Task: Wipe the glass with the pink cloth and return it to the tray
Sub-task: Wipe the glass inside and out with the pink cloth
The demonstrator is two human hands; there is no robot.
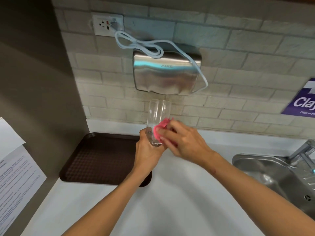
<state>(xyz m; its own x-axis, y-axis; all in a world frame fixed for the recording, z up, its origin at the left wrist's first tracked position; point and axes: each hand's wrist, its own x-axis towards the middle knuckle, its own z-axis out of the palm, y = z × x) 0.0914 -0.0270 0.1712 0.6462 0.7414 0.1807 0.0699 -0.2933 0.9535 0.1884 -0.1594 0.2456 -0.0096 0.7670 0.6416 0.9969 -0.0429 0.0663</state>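
A clear drinking glass [158,113] is held upright above the white counter, just right of the tray. My left hand [148,150] grips its base from below. My right hand [184,142] presses a pink cloth [161,127] against the lower right side of the glass. The cloth is bunched under my fingers, and only part of it shows. The dark brown tray [100,157] lies flat on the counter at the left with nothing on it. My left forearm crosses its right edge.
A steel hand dryer [167,74] hangs on the brick wall right above the glass, its white cord running to a wall socket [107,24]. A steel sink [272,176] with a tap sits at the right. A paper notice [15,169] is stuck on the left wall panel.
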